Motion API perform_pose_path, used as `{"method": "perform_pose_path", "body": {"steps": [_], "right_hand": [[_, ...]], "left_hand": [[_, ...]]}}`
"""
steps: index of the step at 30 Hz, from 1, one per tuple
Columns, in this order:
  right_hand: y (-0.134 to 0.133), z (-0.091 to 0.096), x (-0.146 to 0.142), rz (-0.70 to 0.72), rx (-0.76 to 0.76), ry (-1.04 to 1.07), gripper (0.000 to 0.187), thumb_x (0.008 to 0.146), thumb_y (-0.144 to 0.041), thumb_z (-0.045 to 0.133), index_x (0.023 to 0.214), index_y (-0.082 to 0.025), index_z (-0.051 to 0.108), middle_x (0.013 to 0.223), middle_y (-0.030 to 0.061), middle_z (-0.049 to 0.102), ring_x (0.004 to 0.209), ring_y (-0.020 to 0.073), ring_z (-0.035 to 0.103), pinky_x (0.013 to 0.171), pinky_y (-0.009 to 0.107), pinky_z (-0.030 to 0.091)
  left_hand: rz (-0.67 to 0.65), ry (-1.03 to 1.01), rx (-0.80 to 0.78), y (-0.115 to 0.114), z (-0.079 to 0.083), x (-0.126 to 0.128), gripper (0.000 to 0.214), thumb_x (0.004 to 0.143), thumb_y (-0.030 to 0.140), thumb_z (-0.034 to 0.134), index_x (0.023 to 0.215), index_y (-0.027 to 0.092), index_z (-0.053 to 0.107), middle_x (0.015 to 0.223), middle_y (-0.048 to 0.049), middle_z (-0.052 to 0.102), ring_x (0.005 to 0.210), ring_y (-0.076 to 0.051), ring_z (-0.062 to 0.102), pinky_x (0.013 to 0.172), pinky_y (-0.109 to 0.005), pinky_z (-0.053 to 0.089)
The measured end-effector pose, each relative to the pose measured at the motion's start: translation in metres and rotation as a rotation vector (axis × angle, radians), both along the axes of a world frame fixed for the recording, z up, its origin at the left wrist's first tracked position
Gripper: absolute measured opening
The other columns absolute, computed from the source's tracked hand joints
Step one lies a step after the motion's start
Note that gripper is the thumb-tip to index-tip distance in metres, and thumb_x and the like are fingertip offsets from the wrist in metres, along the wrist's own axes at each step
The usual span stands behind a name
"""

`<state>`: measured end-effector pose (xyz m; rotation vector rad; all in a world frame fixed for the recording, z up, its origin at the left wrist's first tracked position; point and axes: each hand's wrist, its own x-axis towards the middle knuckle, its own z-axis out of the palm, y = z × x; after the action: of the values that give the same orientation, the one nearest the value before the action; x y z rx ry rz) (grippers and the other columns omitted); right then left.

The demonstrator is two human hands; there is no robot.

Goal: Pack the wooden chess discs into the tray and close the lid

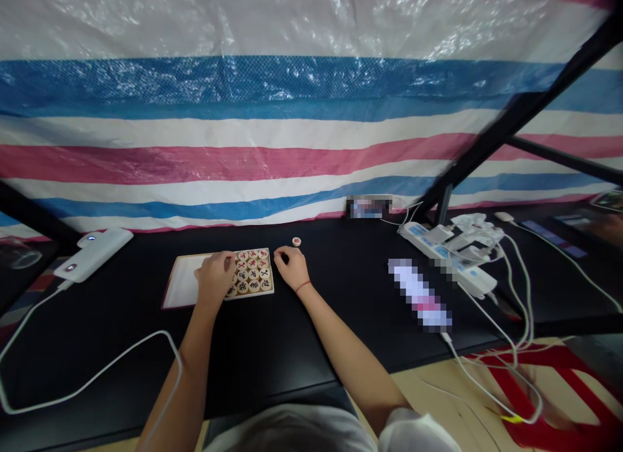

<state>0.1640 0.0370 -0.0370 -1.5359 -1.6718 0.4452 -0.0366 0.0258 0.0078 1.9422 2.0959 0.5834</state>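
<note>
An open box (271, 291) holds several rows of round Chinese chess pieces (254, 274), marked in red and black. To its left lies the white-lined, red-edged lid (182, 283). My left hand (215, 278) is over the left part of the box, its thumb and fingers curled together; whatever they may pinch is hidden. Just right of the box, close to its edge, my right hand (293, 268) rests with thumb and fingertips brought together, and anything between them is too small to make out. A single chess piece (296, 242) with a red character lies on the table behind my right hand.
On the black table (272, 348) a lit phone (421, 296) and a power strip (448, 257) with tangled cables lie to the right. A white device (95, 254) with a cable (97, 379) is at left. A striped sheet (243, 166) hangs behind.
</note>
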Motion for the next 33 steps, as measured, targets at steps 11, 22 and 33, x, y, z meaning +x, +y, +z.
{"method": "perform_pose_path", "body": {"steps": [11,22,33], "right_hand": [[-0.022,0.026,-0.018,0.255,0.363,0.147,0.022,0.090,-0.029,0.053,0.108,-0.022,0.063,0.111,0.0078,0.067,0.108,0.0180,0.061,0.097,0.033,0.048],[-0.018,0.027,-0.008,0.160,0.323,0.164,0.018,0.088,-0.028,0.052,0.098,-0.021,0.064,0.106,0.0071,0.070,0.100,0.0172,0.065,0.092,0.031,0.051],[0.022,-0.007,0.062,-0.144,0.137,-0.136,0.019,0.088,-0.030,0.051,0.099,-0.019,0.062,0.094,0.0073,0.070,0.090,0.0229,0.062,0.084,0.035,0.046]], "left_hand": [[-0.232,-0.597,0.102,0.004,0.018,0.025,0.028,0.082,0.042,0.056,0.095,0.021,0.068,0.101,-0.0052,0.071,0.091,-0.020,0.066,0.085,-0.031,0.051],[-0.142,-0.660,0.056,0.000,0.001,0.020,0.040,0.083,0.050,0.055,0.109,0.021,0.066,0.099,-0.0054,0.072,0.090,-0.020,0.067,0.083,-0.031,0.052],[-0.015,-0.516,0.154,0.006,-0.002,-0.005,0.034,0.083,0.042,0.050,0.100,0.022,0.070,0.103,-0.0046,0.072,0.093,-0.020,0.064,0.073,-0.027,0.050]]}}
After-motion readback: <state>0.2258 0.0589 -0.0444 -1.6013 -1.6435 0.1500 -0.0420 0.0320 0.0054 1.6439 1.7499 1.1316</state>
